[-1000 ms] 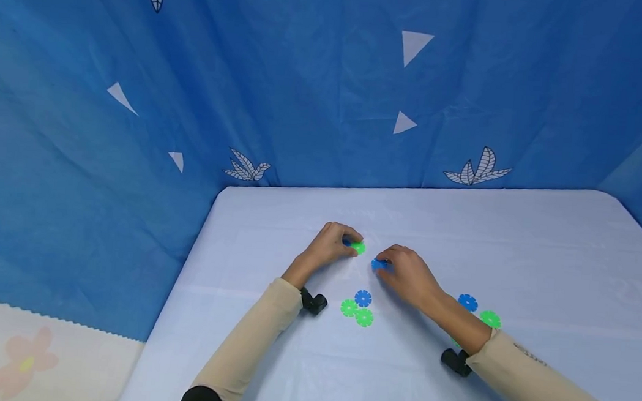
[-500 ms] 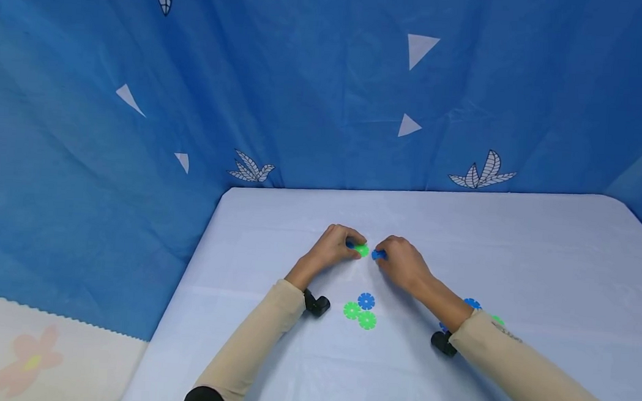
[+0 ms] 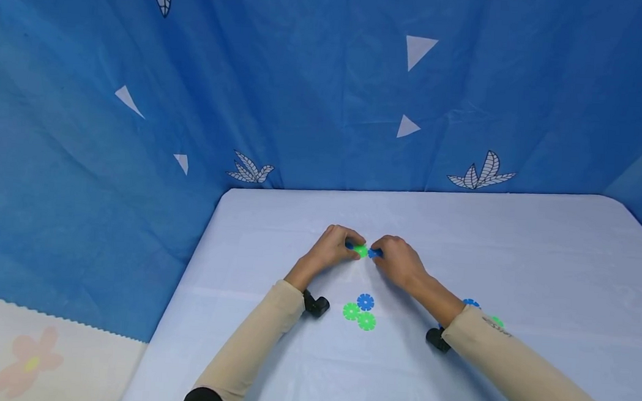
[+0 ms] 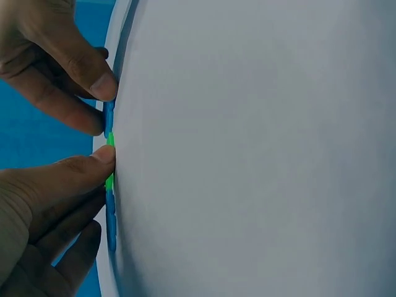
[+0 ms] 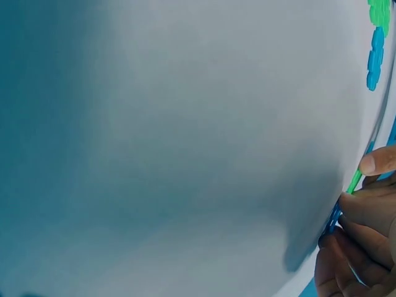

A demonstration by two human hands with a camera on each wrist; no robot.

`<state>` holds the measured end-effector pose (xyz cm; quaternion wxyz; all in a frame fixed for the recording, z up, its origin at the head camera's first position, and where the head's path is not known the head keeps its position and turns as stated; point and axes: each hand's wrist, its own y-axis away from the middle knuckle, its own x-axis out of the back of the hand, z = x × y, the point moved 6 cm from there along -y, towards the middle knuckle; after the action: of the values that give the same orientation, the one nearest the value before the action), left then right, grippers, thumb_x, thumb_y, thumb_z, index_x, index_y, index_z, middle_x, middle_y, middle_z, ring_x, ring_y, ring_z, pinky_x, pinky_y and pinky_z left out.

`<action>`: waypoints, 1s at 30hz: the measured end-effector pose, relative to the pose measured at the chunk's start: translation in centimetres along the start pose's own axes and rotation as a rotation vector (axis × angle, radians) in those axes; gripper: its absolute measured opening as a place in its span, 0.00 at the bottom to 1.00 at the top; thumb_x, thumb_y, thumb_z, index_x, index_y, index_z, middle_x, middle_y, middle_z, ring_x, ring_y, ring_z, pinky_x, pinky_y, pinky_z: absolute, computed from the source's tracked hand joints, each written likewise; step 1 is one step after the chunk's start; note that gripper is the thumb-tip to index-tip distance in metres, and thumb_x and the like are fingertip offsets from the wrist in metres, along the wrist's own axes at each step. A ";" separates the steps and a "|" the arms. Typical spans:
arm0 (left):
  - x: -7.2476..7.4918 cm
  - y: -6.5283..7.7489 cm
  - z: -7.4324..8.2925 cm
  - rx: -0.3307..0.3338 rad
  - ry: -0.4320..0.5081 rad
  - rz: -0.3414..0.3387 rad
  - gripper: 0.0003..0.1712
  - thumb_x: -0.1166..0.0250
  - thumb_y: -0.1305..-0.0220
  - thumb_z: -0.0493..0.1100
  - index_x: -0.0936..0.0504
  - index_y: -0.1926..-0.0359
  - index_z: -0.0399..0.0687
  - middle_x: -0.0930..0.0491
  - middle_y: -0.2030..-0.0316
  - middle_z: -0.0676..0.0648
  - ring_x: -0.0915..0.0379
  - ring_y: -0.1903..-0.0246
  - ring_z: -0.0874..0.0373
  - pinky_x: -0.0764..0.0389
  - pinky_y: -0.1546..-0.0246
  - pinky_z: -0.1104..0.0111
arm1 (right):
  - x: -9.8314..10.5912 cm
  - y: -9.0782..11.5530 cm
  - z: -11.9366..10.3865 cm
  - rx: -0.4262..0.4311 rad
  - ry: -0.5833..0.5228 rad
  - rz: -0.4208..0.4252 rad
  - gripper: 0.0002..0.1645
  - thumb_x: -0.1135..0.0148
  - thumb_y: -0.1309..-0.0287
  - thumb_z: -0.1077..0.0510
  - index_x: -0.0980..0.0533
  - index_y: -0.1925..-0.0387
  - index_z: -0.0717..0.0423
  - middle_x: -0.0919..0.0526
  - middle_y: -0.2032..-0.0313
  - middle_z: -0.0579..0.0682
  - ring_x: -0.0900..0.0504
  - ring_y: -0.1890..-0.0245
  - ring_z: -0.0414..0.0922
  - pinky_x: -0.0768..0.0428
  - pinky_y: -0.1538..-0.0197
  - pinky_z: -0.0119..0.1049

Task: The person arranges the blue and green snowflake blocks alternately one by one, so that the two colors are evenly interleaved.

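Note:
My left hand pinches a green notched plastic disc by its edge. In the left wrist view a blue disc adjoins that green disc in one line. Facing it, my right hand pinches another blue notched disc between thumb and fingers. The edges of the green disc and the right hand's blue disc meet, both above the far half of the table. Seen from the right wrist, the blue disc is partly covered by fingers.
On the white table, a blue disc and two green discs lie grouped nearer the body. More discs, one blue and one green, show partly behind the right forearm. A blue curtain hangs behind the table.
My right hand has brought its blue disc leftward and slightly away from the body, up to the green disc's edge. My left hand has stayed nearly still.

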<state>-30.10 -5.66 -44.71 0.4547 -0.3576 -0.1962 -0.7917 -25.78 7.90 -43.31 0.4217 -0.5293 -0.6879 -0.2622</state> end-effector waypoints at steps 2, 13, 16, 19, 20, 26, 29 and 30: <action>0.0 0.0 0.0 0.000 -0.002 0.001 0.18 0.25 0.46 0.35 0.13 0.51 0.42 0.14 0.54 0.48 0.21 0.50 0.56 0.25 0.45 0.65 | -0.1 0.0 0.1 -0.010 -0.002 -0.003 0.15 0.32 0.43 0.67 0.18 0.53 0.68 0.17 0.53 0.61 0.19 0.49 0.57 0.21 0.48 0.50; 0.1 0.0 0.2 0.005 0.001 -0.004 0.19 0.25 0.46 0.35 0.13 0.51 0.42 0.14 0.54 0.48 0.21 0.50 0.56 0.24 0.46 0.65 | -0.1 -0.1 0.2 -0.027 0.005 -0.007 0.17 0.32 0.43 0.66 0.18 0.52 0.67 0.17 0.52 0.60 0.19 0.48 0.56 0.21 0.46 0.50; 0.0 0.0 0.3 0.006 -0.005 -0.007 0.19 0.25 0.47 0.35 0.13 0.51 0.42 0.14 0.54 0.48 0.21 0.50 0.56 0.24 0.46 0.65 | -0.2 -0.2 0.3 -0.030 0.011 -0.013 0.17 0.31 0.43 0.66 0.18 0.51 0.67 0.17 0.51 0.61 0.20 0.48 0.56 0.21 0.46 0.50; 0.0 0.0 0.3 0.006 -0.008 -0.010 0.19 0.25 0.46 0.35 0.14 0.51 0.42 0.14 0.54 0.47 0.21 0.50 0.56 0.25 0.46 0.65 | -0.3 -0.2 0.3 -0.035 0.014 -0.017 0.18 0.32 0.43 0.65 0.19 0.51 0.67 0.17 0.51 0.61 0.20 0.47 0.56 0.21 0.46 0.50; 0.0 0.0 0.3 0.006 -0.008 -0.011 0.20 0.25 0.46 0.35 0.14 0.51 0.42 0.14 0.54 0.47 0.21 0.50 0.56 0.25 0.46 0.65 | -0.3 -0.2 0.4 -0.038 0.015 -0.019 0.18 0.32 0.43 0.65 0.19 0.51 0.67 0.17 0.50 0.61 0.20 0.47 0.56 0.21 0.47 0.50; -0.1 0.0 0.4 0.006 -0.006 -0.018 0.20 0.25 0.46 0.35 0.14 0.50 0.42 0.15 0.53 0.47 0.22 0.49 0.55 0.26 0.44 0.64 | 0.4 0.2 0.1 -0.033 0.062 -0.008 0.19 0.31 0.44 0.64 0.18 0.50 0.64 0.18 0.49 0.59 0.20 0.48 0.56 0.20 0.49 0.51; -0.1 0.0 0.3 0.005 -0.005 -0.016 0.20 0.25 0.46 0.35 0.14 0.50 0.42 0.15 0.52 0.47 0.22 0.49 0.55 0.25 0.44 0.64 | 1.0 0.7 -0.6 0.006 0.069 0.005 0.18 0.31 0.45 0.65 0.18 0.51 0.63 0.17 0.49 0.58 0.20 0.48 0.55 0.20 0.49 0.51; -0.1 0.0 0.2 0.004 -0.006 -0.017 0.20 0.25 0.46 0.35 0.14 0.50 0.42 0.15 0.52 0.47 0.22 0.49 0.56 0.25 0.44 0.64 | 1.0 1.0 -0.9 0.026 0.066 0.000 0.18 0.31 0.45 0.65 0.18 0.51 0.63 0.17 0.49 0.58 0.20 0.47 0.55 0.20 0.48 0.50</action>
<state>-29.95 -5.49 -44.61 0.4482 -0.3572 -0.2021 -0.7942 -24.63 7.99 -42.06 0.4512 -0.5149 -0.6769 -0.2704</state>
